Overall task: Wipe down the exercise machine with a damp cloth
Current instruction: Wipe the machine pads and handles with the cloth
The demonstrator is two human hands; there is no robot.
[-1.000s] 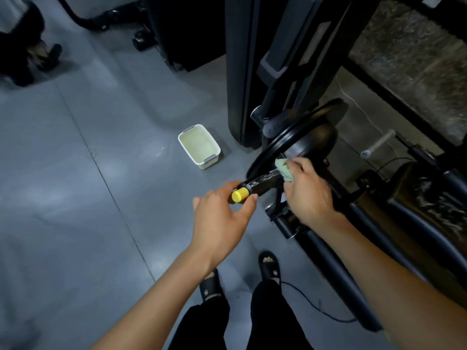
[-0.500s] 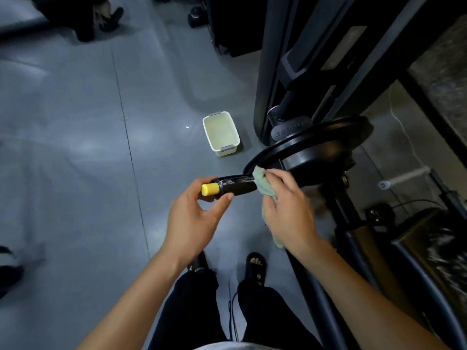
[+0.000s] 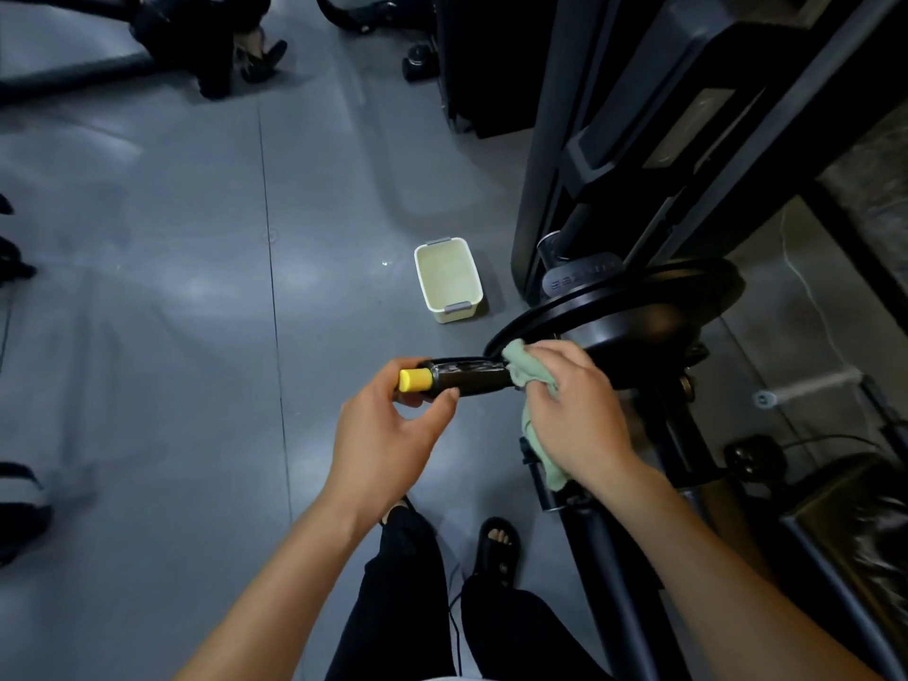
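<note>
Scene is dim, lit from overhead. Soft pale reflections lie on the grey floor (image 3: 196,287) at centre left. The black machine frame (image 3: 614,140) at upper right is underexposed, with detail lost. Wide-angle distortion bends lines near the edges. Focus is slightly soft throughout.

No text can be read for certain. Raised lettering runs across the dark collar (image 3: 582,277) above the black weight plate (image 3: 638,307) of the exercise machine (too faint to make out).
</note>
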